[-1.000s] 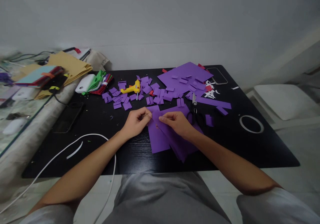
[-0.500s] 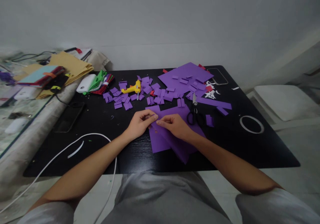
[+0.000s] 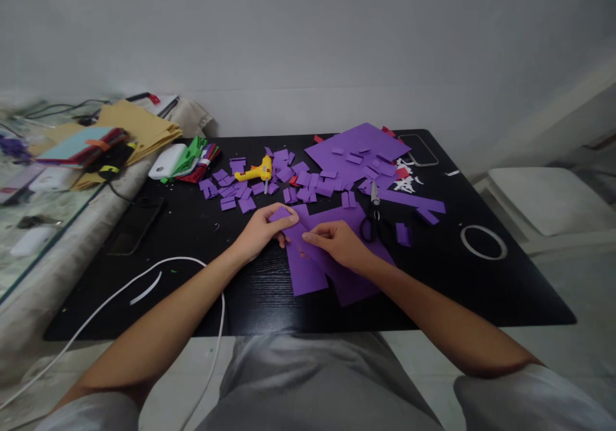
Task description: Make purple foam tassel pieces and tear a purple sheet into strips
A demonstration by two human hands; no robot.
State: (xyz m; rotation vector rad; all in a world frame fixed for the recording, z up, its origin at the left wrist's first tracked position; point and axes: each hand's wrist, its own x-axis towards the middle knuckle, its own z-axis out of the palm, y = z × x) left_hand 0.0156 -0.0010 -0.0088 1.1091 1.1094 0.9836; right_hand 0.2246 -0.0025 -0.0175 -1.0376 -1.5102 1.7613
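Between my two hands is a strip of purple paper [image 3: 291, 231], held slantwise above the table. My left hand [image 3: 264, 231] pinches its upper left end, thumb on top. My right hand [image 3: 335, 242] grips it further down, thumb against bent fingers; the hand hides part of the strip. Under my hands lie larger purple sheets [image 3: 308, 278], flat on the black table. Black-handled scissors [image 3: 375, 213] rest just beyond my right hand, blades pointing away. Many small folded purple pieces [image 3: 246, 204] are spread beyond my hands.
A yellow glue gun [image 3: 255, 172] lies among the pieces. Behind are a big purple sheet [image 3: 339, 143] and white scraps [image 3: 405, 181]. A tape ring [image 3: 484, 242] is at right. At left are a phone [image 3: 135, 226], a white cable [image 3: 144, 269] and bundled coloured paper [image 3: 197, 160].
My left hand has shifted slightly left and up, and the purple strip now shows stretched between both hands. The paper's lower corner no longer hangs near the table's front edge.
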